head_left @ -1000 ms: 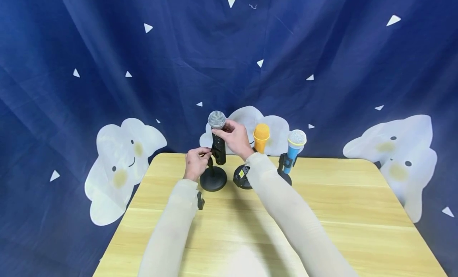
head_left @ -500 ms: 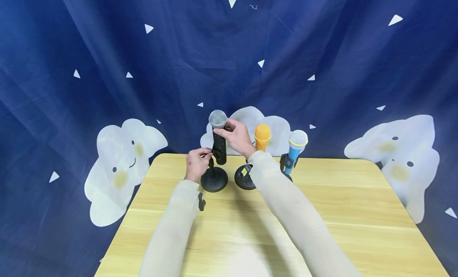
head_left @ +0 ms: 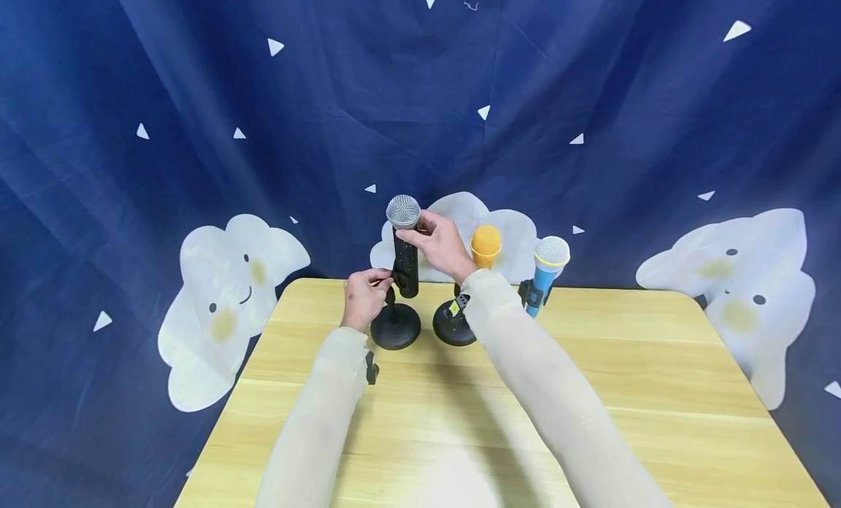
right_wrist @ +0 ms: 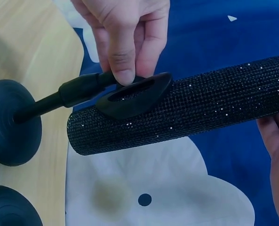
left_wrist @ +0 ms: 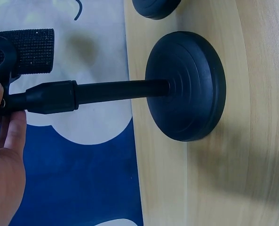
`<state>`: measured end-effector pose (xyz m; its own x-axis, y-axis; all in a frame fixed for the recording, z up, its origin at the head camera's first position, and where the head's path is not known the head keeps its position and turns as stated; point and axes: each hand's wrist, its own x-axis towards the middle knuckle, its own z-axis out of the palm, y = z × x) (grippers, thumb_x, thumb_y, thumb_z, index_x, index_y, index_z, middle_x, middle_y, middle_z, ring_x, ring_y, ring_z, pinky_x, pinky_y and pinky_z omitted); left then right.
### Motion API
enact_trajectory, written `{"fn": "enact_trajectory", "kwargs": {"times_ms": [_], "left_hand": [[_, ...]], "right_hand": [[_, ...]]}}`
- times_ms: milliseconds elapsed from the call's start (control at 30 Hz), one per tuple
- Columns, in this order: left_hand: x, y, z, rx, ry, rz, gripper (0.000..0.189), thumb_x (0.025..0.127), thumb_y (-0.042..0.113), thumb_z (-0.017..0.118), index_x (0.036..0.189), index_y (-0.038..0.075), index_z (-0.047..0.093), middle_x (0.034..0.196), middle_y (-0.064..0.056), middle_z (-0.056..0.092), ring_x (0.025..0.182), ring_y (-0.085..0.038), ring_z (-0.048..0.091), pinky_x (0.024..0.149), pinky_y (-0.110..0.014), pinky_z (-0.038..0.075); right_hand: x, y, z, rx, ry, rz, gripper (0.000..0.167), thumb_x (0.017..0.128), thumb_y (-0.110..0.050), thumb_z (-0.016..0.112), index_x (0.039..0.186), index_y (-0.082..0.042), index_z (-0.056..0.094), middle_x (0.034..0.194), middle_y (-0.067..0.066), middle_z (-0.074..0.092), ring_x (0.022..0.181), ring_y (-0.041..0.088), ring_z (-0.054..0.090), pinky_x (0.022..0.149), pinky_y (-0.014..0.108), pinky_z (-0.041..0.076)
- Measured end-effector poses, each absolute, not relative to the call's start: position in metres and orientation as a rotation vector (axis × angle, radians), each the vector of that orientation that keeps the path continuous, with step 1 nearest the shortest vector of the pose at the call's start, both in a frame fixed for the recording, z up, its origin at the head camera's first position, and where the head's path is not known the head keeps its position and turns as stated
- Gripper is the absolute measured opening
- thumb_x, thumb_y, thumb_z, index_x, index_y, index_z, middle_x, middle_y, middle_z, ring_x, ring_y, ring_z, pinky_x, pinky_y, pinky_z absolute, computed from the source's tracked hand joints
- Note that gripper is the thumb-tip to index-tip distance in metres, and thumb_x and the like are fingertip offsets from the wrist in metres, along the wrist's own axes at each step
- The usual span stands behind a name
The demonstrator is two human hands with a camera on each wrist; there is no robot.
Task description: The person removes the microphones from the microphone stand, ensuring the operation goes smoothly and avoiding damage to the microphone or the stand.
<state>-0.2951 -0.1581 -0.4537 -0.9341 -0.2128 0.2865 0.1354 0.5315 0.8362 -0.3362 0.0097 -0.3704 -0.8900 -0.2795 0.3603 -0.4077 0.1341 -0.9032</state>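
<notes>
Black, glittering, silver-topped microphone (head_left: 406, 261), nearly upright above the bench (head_left: 657, 362), pinched just under its mesh top by the right grip (head_left: 443, 247). Set against the clip (right_wrist: 134, 109) of a black stand (head_left: 396, 327), itself pinched at the joint (left_wrist: 18, 102) just beneath by thumb and fingers of the left grip (head_left: 364, 300). To the right, near each other: orange microphone (head_left: 486, 244), then blue microphone (head_left: 545, 276), tilted in a black holder (head_left: 532, 295).

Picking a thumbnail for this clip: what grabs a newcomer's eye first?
Probably the glittery black microphone, held near upright by the right hand at table's back edge, while the left hand pinches its stand by the clip. Next, the orange microphone and blue microphone right of it, then the smiling white cloud on the backdrop at left.
</notes>
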Motion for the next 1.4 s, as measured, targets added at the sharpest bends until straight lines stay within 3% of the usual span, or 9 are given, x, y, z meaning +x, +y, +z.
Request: {"fn": "enact_trajectory", "kwargs": {"times_ms": [1400], "left_hand": [[-0.296,-0.161,-0.452,0.066,-2.469,-1.328,0.009,0.088,0.004,0.075,0.095,0.001,0.08,0.101,-0.012,0.076,0.096,-0.026,0.072,0.083,-0.036,0.059]], "right_hand": [[-0.338,0.01,-0.352,0.773,-2.33,1.892,0.03,0.091,-0.012,0.075,0.118,-0.001,0.068,0.106,0.012,0.072,0.092,0.016,0.066,0.085,0.028,0.054]]}}
